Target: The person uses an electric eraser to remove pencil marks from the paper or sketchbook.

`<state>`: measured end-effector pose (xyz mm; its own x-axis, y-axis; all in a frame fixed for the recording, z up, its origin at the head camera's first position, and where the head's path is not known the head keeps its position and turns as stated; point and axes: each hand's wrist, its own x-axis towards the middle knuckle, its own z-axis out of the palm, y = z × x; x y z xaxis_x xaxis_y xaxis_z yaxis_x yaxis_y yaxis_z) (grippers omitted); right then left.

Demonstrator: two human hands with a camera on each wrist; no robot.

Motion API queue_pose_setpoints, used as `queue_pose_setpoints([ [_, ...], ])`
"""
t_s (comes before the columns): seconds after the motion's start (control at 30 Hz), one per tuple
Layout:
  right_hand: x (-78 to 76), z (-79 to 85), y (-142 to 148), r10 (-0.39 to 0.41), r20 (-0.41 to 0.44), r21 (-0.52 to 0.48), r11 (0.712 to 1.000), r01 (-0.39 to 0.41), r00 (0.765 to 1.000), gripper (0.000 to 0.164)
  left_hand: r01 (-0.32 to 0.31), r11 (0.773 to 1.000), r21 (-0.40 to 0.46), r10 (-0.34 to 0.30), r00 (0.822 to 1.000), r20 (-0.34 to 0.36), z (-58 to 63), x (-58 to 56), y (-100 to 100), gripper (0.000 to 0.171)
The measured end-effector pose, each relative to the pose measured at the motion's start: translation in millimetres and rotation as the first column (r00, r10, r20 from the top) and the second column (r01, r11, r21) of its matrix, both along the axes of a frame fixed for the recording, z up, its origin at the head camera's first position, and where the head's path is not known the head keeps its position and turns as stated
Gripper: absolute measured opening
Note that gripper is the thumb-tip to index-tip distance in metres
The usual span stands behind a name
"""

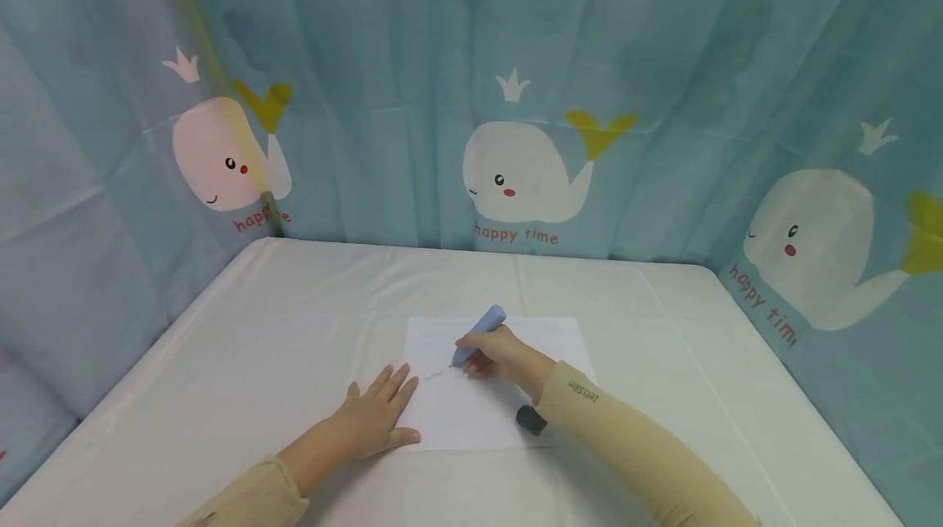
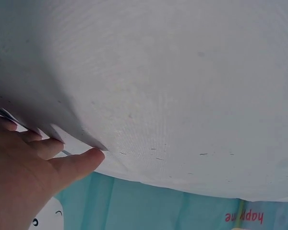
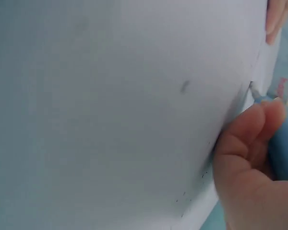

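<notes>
A sheet of white paper (image 1: pixel 471 421) lies on the white table, with a faint grey squiggle (image 1: pixel 433 376) on its left half. My right hand (image 1: pixel 492 351) pinches a thick light-blue pen (image 1: pixel 489 319), tilted, its tip at the paper just right of the squiggle. In the right wrist view the fingers curl round the pen (image 3: pixel 282 148) near its pointed tip. My left hand (image 1: pixel 376 416) lies spread, its fingertips and thumb at the paper's left edge. In the left wrist view the left hand (image 2: pixel 33 167) rests with fingers extended.
A small black object (image 1: pixel 531 420), perhaps a cap, lies on the paper beside the right sleeve, which may hide part of it. The white table (image 1: pixel 258 363) extends around the paper. A blue curtain (image 1: pixel 383 101) with printed whales hangs behind and at both sides.
</notes>
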<state>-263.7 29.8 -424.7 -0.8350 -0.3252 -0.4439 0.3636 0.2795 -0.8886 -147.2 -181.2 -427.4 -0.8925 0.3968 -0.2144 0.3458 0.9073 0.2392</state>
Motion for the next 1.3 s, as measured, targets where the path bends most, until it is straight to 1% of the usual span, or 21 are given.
queue_pose_setpoints([
  [0.13, -2.3, -1.1, 0.8, 0.064, 0.005, 0.015, 0.998, -0.064, 0.998, 0.023, 0.005, 1.0, -0.005, -0.005, 1.0, -0.009, 0.9, 0.3, -0.5, 0.084],
  [0.2, -3.4, -2.1, 1.4, 0.075, 0.017, -0.006, 0.997, -0.075, 0.997, 0.02, -0.001, 1.0, -0.003, 0.001, 1.0, -0.01, 0.8, 0.5, -0.5, 0.084],
  [0.3, -4.3, -5.0, 1.3, 0.028, 0.03, -0.066, 0.997, -0.026, 0.999, 0.018, -0.011, 1.0, 0.003, 0.011, 1.0, -0.005, -0.1, 1.5, -0.2, 0.084],
  [0.4, -2.5, -6.8, 0.7, 0.012, 0.031, -0.096, 0.995, -0.009, 0.999, 0.019, -0.009, 1.0, 0.008, 0.009, 1.0, 0.001, -0.7, 2.4, 0.4, 0.084],
  [0.53, 2.1, -7.2, -4.0, -0.019, 0.027, -0.11, 0.994, 0.022, 0.999, 0.017, -0.014, 1.0, 0.0, 0.014, 1.0, 0.0, -2.2, 2.8, 0.4, 0.084],
  [0.7, 6.4, -7.0, -12.9, -0.116, 0.011, -0.101, 0.988, 0.116, 0.993, 0.02, -0.016, 1.0, -0.001, 0.016, 1.0, -0.005, -3.3, 2.2, -1.5, 0.085],
  [0.8, 7.3, -7.4, -14.9, -0.149, -0.002, -0.083, 0.985, 0.149, 0.989, 0.024, -0.01, 1.0, 0.001, 0.01, 1.0, -0.008, -2.9, 2.1, -2.1, 0.085],
  [1.0, 6.5, -7.7, -15.0, -0.146, 0.01, -0.084, 0.986, 0.147, 0.989, 0.027, -0.008, 1.0, 0.002, 0.008, 1.0, -0.001, -0.4, 3.0, -1.1, 0.084],
  [1.13, 5.7, -6.2, -15.1, -0.081, 0.013, -0.043, 0.996, 0.081, 0.997, 0.027, -0.009, 1.0, 0.002, 0.009, 1.0, 0.001, 1.5, 3.2, -0.6, 0.084],
  [1.2, 5.3, -5.6, -15.8, -0.071, 0.005, -0.03, 0.997, 0.071, 0.997, 0.027, -0.01, 1.0, -0.004, 0.01, 1.0, -0.003, 1.7, 2.9, -0.5, 0.084],
  [1.3, 4.7, -5.7, -17.1, -0.079, 0.006, -0.021, 0.997, 0.079, 0.997, 0.028, -0.01, 1.0, -0.006, 0.01, 1.0, -0.005, 1.2, 2.5, -0.6, 0.084],
])
